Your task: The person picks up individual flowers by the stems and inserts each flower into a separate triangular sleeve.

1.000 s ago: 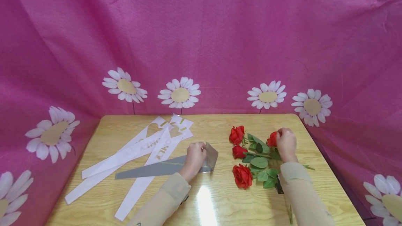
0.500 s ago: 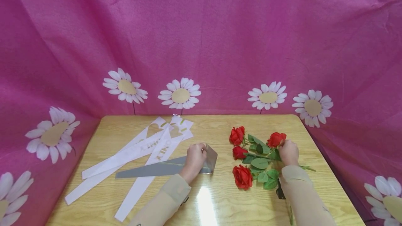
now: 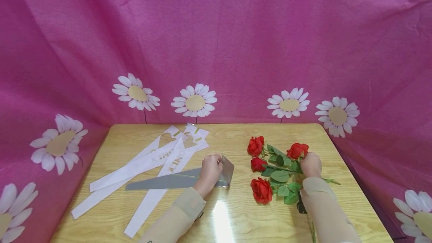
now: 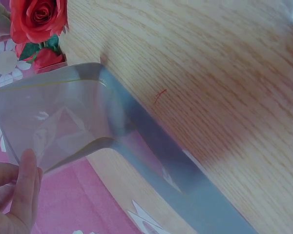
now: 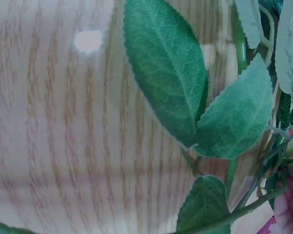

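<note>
In the head view my left hand pinches the wide end of a clear flower sleeve with a grey border. The left wrist view shows the fingers at the edge of this see-through sleeve, its wide end raised off the table. On the right, my right hand grips a red rose by the stem just under its bloom. In the right wrist view, fingertips close on the green stem beside large leaves.
Three more red roses lie left of the right hand, their leaves and stems overlapping. Several white sleeves with gold hearts and lettering are spread across the left of the wooden table. A pink cloth with daisies hangs around it.
My right hand has slid from over the rose's bloom down and right to its stem, so the red bloom now shows. My left hand has stayed at the sleeve's wide end.
</note>
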